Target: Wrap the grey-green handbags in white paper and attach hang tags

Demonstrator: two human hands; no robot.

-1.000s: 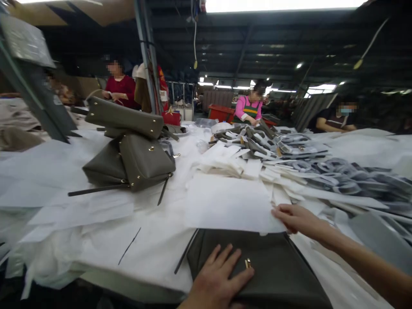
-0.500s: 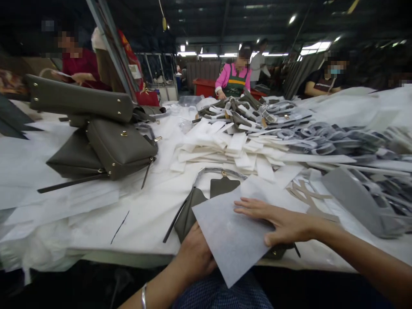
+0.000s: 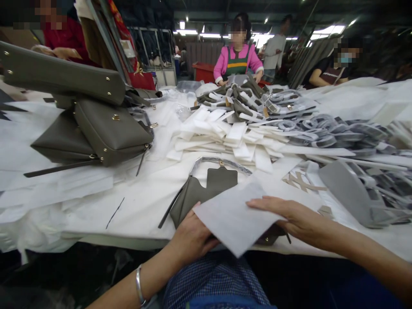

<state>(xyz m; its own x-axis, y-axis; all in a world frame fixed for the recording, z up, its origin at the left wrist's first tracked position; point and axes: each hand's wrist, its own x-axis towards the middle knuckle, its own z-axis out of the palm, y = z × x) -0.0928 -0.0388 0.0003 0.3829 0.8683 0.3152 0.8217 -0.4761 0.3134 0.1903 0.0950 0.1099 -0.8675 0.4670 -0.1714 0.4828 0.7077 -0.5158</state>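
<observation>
An olive-green handbag (image 3: 188,195) lies on the white-covered table in front of me, its flap raised and its plastic-wrapped handle arching behind. A thin white sheet (image 3: 236,216), slanted and lifted at the near corner, covers much of the bag's middle. At the bag's near left side, my left hand (image 3: 193,238) is curled round its edge, some fingers hidden under the sheet. My right hand (image 3: 292,216) grips the sheet's right side, fingers flat on top and the thumb at the edge. A silver bracelet (image 3: 139,285) circles my left wrist.
More olive handbags (image 3: 112,133) are stacked at the left. White padding strips (image 3: 234,133) lie in a heap behind my bag, with wrapped straps (image 3: 334,133) to the right. A grey panel (image 3: 344,189) rests at the right. A co-worker in pink (image 3: 238,60) stands across the table.
My right hand has slid to the right, from lying spread on the sheet to its right edge. The sheet's near corner has risen. My view has tilted slightly down.
</observation>
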